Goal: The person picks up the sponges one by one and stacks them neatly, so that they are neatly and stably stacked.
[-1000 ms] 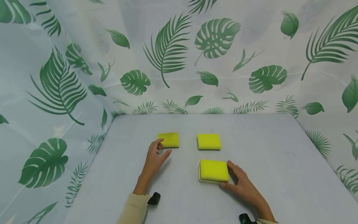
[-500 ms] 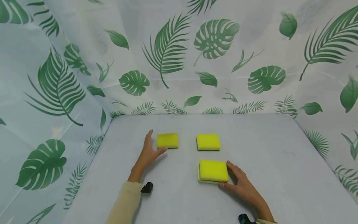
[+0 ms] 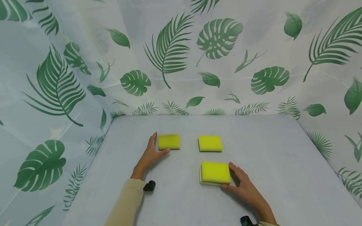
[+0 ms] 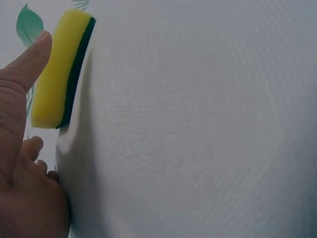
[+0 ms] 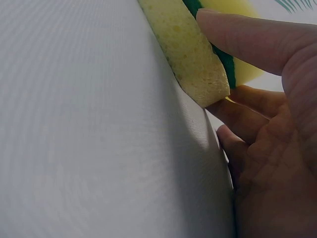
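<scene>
"So, what to mind first, closest in?"

"The stacked sponges (image 3: 216, 172), right of the middle of the tabletop (image 3: 181, 201). Best steadied lightly, without squeezing; with the top slightly offset from the pale lower sponge (image 5: 190, 54), probably easy to skew."

"And the right hand (image 3: 244, 185) there?"

"Curved round the right end of the stack, thumb at the near edge, fingers round behind. A light grip, by the look of it, opened no wider than the stack."

"Farther out, on the left?"

"A single sponge (image 3: 169, 142), lying flat, yellow side up, dark green underneath. For a clean pinch: thumb low on the near edge, fingers round the left end, then only gentle pressure, given likely soft foam."

"And the left hand (image 3: 149, 155)?"

"Spread wide, with nothing gripped. Thumb at the near edge, forefinger just beside the left end. Actual contact? Cannot tell, even from the left wrist view."

"Anything else out there?"

"Behind the stack, another yellow sponge (image 3: 210, 143), apart from both hands. Best left unbumped. At the very back, leaf-printed cloth (image 3: 181, 94)."
</scene>
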`<state>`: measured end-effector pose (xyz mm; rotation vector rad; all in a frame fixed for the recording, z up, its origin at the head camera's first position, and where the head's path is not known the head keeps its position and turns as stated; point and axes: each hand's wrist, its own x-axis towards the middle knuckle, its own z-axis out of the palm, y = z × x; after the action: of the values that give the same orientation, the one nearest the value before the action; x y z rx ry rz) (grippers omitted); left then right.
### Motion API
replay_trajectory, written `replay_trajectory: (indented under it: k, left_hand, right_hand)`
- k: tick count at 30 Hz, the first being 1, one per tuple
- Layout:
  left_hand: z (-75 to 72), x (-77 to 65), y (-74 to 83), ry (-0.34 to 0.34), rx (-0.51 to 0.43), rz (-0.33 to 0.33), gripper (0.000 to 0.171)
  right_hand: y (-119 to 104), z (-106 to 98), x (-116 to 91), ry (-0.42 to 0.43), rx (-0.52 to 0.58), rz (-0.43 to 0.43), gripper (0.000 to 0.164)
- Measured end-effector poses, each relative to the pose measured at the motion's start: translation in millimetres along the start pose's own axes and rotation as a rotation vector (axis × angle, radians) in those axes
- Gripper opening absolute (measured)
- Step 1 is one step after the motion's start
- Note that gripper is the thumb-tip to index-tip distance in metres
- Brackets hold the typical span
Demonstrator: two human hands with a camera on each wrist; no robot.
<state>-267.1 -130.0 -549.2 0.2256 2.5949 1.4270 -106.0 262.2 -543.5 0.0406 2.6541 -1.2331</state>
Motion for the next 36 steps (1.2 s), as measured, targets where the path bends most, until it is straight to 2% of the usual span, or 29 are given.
replay_trajectory:
  k: [15,25,36]
  left_hand:
    - [4.5,9.0,-2.5,0.012,0.035,0.017,0.110]
    - [5.7,11.7,-2.1,0.023,0.084,-0.002,0.106]
    - [5.2,10.8,-5.3,0.026,0.114,0.067,0.089]
  right_hand:
    - [0.1,0.9,-0.2,0.011,-0.002,-0.003,0.104]
    - [1.6,1.6,0.9,0.012,-0.015,-0.004,0.103]
    - [2.7,1.3,0.7,0.011,-0.002,-0.005,0.101]
